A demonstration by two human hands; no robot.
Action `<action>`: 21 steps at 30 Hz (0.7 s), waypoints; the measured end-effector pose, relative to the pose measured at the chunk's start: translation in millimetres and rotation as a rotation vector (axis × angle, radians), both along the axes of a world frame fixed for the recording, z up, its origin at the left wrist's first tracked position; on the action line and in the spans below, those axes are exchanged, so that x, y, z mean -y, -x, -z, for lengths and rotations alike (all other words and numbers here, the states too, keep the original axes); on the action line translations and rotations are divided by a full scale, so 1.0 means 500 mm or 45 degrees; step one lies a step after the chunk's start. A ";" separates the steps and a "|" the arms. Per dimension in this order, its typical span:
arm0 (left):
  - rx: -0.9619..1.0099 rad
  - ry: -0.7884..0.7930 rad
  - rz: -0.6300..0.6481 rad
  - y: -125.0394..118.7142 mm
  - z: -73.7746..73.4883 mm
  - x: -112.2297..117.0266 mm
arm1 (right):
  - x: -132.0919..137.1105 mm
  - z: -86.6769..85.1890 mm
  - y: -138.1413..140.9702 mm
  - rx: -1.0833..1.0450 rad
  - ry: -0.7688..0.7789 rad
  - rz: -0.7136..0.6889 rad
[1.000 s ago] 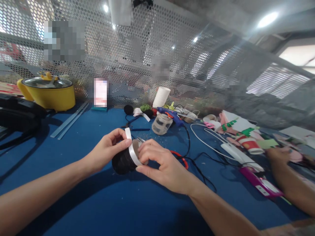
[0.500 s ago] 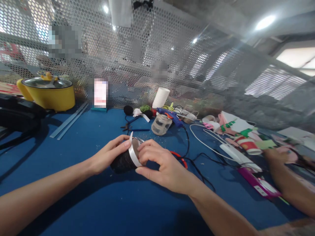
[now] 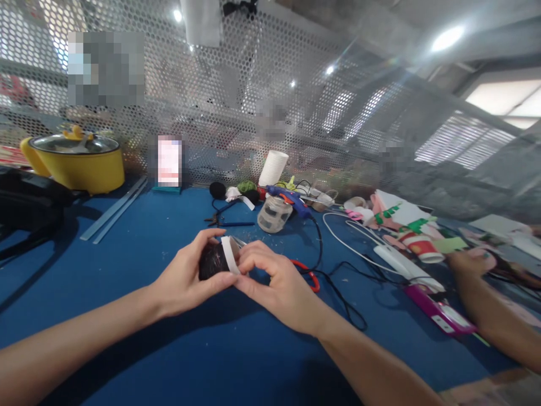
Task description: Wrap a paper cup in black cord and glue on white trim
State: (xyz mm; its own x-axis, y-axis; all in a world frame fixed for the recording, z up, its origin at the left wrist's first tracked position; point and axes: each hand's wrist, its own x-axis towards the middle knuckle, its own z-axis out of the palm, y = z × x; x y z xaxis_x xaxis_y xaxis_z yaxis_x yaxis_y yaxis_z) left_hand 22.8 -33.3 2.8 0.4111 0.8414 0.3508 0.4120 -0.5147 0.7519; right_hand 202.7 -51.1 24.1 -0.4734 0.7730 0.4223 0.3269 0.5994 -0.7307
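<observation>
A black cup-shaped piece (image 3: 211, 261) with a white band (image 3: 230, 255) round its rim sits just above the blue table (image 3: 177, 349) at the centre. My left hand (image 3: 186, 279) curls round its dark body from the left and below. My right hand (image 3: 274, 282) pinches the white band at the rim from the right. Both hands are closed on the piece. Red-handled scissors (image 3: 306, 273) lie just behind my right hand.
A blue glue gun (image 3: 291, 198), a clear jar (image 3: 274, 214), a white roll (image 3: 273, 168) and cables lie behind. A yellow pot (image 3: 78, 163) stands far left. Paper cutouts, a red cup (image 3: 418, 247) and another person's arm (image 3: 490, 307) are at the right. Mesh screen at the back.
My left hand has slid from the top of the piece to under and round it. The loose end of the white band now lies flat against the rim. The view shifted slightly.
</observation>
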 end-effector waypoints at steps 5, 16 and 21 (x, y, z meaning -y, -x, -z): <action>-0.140 -0.171 -0.010 0.001 0.006 -0.003 | -0.003 -0.002 -0.003 -0.043 0.054 0.006; -0.351 -0.471 -0.095 -0.002 0.018 -0.003 | -0.008 -0.007 -0.004 -0.001 0.146 0.013; -0.447 -0.540 -0.111 -0.003 0.009 0.000 | -0.012 -0.003 -0.005 -0.011 0.119 0.017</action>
